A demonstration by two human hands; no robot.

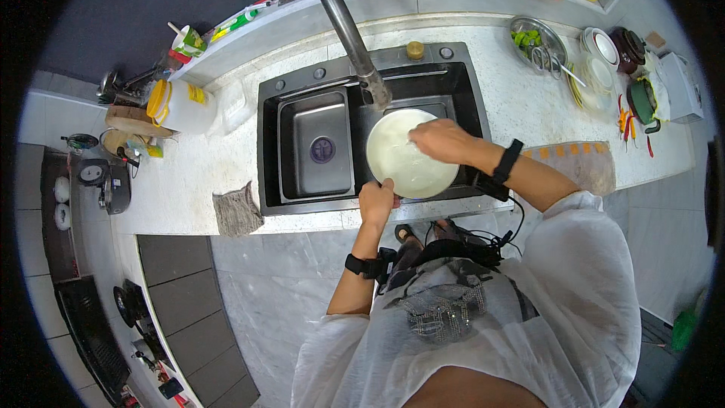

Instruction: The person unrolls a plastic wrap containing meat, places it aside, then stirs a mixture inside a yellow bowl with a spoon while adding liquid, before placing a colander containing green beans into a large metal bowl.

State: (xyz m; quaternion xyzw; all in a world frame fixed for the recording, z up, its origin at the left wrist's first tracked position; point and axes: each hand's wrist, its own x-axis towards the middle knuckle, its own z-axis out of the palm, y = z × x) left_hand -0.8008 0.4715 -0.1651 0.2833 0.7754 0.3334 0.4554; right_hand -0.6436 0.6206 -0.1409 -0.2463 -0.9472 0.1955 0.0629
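Note:
A round pan or bowl with a pale cream inside (405, 164) is over the right basin of the dark double sink (306, 204), under the end of the metal faucet (348, 34). My left hand (378, 202) grips its near left edge, thumb on the rim. Over the inside, near the upper right rim, is my right hand (440, 140), its fingers bent down toward the surface. Whether those fingers hold anything is hidden. The left basin shows a drain strainer (323, 150).
A gray rag (237, 211) lies left of the sink, a yellow-lidded white bucket (184, 106) behind it. To the right are a steel bowl with green peppers (527, 39), stacked dishes (597, 73) and a cloth mat (583, 167) at the counter's edge.

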